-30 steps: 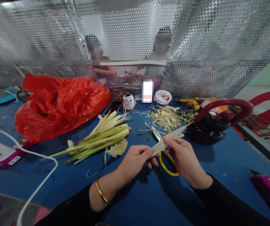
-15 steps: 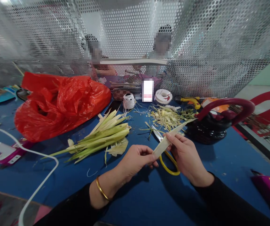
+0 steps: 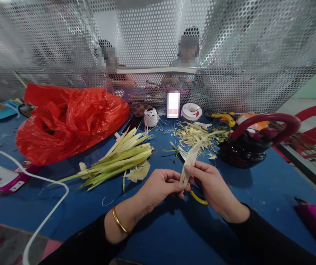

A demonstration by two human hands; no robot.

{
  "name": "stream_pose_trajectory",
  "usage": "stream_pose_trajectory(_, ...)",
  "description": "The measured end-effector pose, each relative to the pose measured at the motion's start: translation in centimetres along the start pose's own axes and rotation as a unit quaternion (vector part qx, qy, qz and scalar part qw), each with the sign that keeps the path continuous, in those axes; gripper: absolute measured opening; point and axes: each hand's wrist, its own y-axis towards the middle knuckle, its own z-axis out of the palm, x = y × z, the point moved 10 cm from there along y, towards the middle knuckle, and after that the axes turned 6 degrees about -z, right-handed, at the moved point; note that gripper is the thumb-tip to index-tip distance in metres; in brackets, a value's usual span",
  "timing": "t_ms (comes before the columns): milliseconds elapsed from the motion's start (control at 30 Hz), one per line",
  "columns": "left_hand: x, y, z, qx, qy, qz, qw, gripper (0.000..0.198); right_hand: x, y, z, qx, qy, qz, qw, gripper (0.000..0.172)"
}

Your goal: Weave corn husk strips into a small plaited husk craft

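A pale strip of corn husk (image 3: 191, 156) is pinched between both hands above the blue table. My left hand (image 3: 162, 186) grips its lower end with thumb and fingers. On the strip's middle, the thumb and fingers of my right hand (image 3: 213, 187) are closed, and the pointed tip leans up and away. Yellow-handled scissors (image 3: 198, 197) lie beneath, partly hidden by the strip and my right hand. Left of my hands rests a bundle of green and cream husks (image 3: 121, 156). Behind the strip is a heap of husk scraps (image 3: 193, 134).
A red plastic bag (image 3: 72, 121) fills the back left. To the right stands a black pot with a maroon handle (image 3: 243, 151). A white string ball (image 3: 151, 117), a ribbon spool (image 3: 191, 111) and a lit phone (image 3: 173, 105) line the back. A white cable (image 3: 61, 184) crosses the left.
My right hand has shifted slightly left and down, closer to my left hand. The husk strip now stands steeper and looks folded or creased near its lower part.
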Motion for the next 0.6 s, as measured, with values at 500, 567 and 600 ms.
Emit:
stream_pose_trajectory(500, -1.4, 0.0, -2.2, -0.091, 0.049, 0.058, 0.993, 0.028, 0.7, -1.5, 4.5, 0.220, -0.151, -0.004, 0.964, 0.024)
stream_pose_trajectory(567, -1.4, 0.1, -2.9, -0.120, 0.029, 0.062, 0.990, 0.024, 1.4, -1.1, 3.7, 0.214, -0.247, -0.053, 0.944, 0.029)
stream_pose_trajectory(600, -1.5, 0.0, -3.5, -0.142, 0.017, 0.068, 0.987, 0.023, 1.8, -0.9, 3.1, 0.201, -0.320, -0.079, 0.922, 0.029)
